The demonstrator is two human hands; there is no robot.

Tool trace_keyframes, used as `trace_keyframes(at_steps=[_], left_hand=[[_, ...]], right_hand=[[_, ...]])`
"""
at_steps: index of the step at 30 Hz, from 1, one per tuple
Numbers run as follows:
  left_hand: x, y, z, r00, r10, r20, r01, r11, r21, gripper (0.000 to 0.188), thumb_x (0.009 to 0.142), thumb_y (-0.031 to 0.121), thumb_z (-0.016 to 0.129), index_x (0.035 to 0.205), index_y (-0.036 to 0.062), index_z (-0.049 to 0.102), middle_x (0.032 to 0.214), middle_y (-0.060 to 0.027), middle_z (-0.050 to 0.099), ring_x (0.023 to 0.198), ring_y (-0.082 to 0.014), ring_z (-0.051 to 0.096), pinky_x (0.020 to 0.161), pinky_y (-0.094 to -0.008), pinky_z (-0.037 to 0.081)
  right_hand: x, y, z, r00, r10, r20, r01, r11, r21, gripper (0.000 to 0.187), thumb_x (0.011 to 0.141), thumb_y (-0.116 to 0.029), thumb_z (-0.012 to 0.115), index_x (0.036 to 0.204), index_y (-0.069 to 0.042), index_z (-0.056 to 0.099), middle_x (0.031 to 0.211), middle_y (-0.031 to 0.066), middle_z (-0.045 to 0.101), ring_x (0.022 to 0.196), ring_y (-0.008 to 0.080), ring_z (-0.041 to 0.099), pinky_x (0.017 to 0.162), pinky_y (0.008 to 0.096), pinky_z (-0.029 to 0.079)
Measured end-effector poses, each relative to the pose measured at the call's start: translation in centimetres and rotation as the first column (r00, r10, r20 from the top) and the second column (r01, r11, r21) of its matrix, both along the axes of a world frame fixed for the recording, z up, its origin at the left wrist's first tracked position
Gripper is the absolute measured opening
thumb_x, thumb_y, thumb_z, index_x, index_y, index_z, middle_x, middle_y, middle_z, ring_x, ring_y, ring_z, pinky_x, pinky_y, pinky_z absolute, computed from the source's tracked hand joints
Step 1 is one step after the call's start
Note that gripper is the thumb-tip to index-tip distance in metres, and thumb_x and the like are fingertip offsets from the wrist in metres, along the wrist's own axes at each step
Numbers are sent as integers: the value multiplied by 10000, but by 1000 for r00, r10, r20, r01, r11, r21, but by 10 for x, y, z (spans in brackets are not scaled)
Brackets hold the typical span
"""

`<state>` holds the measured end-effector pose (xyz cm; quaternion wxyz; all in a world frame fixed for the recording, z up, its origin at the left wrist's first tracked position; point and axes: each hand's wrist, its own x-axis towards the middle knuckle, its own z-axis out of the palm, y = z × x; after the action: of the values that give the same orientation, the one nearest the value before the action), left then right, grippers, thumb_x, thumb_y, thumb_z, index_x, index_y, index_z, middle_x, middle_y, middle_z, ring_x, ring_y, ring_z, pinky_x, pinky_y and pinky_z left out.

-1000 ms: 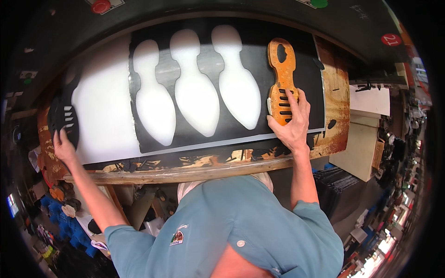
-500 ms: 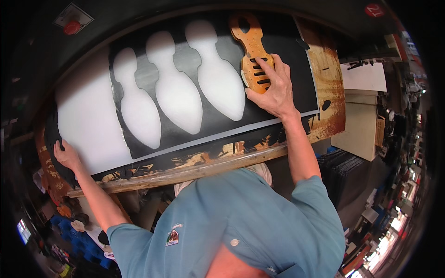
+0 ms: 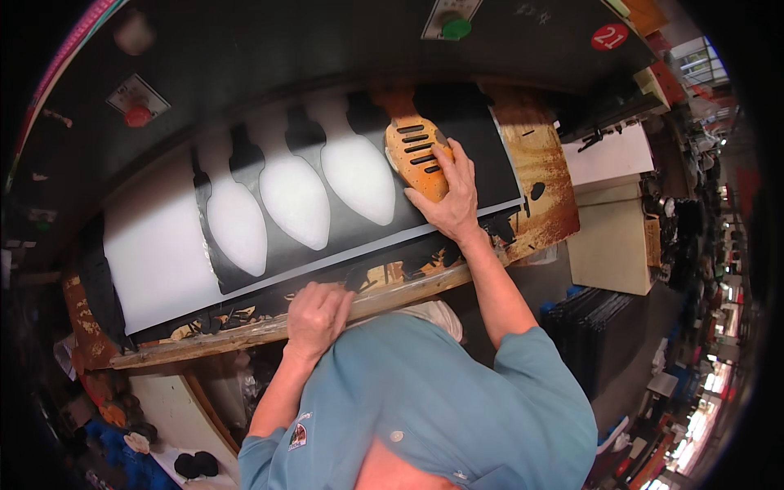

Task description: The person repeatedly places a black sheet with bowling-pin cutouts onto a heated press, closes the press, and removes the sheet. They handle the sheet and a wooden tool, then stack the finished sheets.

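Observation:
My right hand (image 3: 453, 196) is closed on the lower right edge of an orange sole-shaped cutting die (image 3: 418, 155) with several slots, thumb near its tip and fingers over its face. The die lies on a black sheet (image 3: 482, 175), right of several white sole-shaped areas (image 3: 292, 192) where the black sheet is cut out and white shows through. My left hand (image 3: 318, 317) is at the bench's wooden front edge (image 3: 245, 333), fingers curled together; I see nothing in them. Left of the black sheet lies plain white sheet (image 3: 159, 245).
A dark machine beam (image 3: 302, 53) with a red button (image 3: 137, 116) and a green button (image 3: 456, 29) overhangs the far side, hiding the far ends of the cutouts and die. Black scraps (image 3: 425, 260) litter the front strip. A pale cabinet (image 3: 608, 237) stands at right.
My left hand has left the sheet's left edge and moved right to the bench front. My right hand and the die sit lower in view. The view has shifted, showing more of the beam.

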<state>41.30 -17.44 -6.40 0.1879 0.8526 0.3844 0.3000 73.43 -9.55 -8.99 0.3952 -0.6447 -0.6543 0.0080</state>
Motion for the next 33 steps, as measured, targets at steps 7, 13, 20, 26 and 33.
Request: trace_keyframes(at_steps=[7,13,20,26,33], left_hand=[[-8,-1,-21,973,201,114,-205,979,23,167,950,60,770,842,33,645,796,-155,643,709,-394,650,627,-474,523],[-8,2,-29,955,275,109,-285,954,91,177,976,105,765,861,27,654,830,-166,665,743,-406,668,649,-477,532],[0,15,-28,929,361,78,-368,920,132,278,997,224,760,824,16,695,854,-178,701,784,-420,697,687,-501,549],[5,14,-22,935,342,90,-351,931,105,302,980,246,789,808,10,712,834,-170,711,753,-400,699,681,-475,551],[9,5,-26,932,360,52,-364,917,163,292,954,255,815,805,21,724,814,-140,712,759,-360,701,684,-455,550]], right_hand=[[4,14,67,972,74,-224,7,940,341,224,919,-87,815,1112,-4,735,1043,126,724,927,260,701,852,347,563],[-6,38,121,980,196,-35,-158,871,466,85,963,-95,737,947,-12,724,866,129,700,800,283,690,738,371,553],[-6,-80,9,936,-114,-333,149,985,83,56,933,-86,723,905,-38,721,824,119,687,741,319,678,700,417,531],[1,-89,-38,994,-106,26,96,961,260,62,897,-59,741,859,-87,701,720,40,616,658,257,624,649,389,479],[-1,-90,-34,995,-94,-32,99,969,227,52,881,-89,731,833,-101,712,752,46,675,736,284,673,707,409,483]])
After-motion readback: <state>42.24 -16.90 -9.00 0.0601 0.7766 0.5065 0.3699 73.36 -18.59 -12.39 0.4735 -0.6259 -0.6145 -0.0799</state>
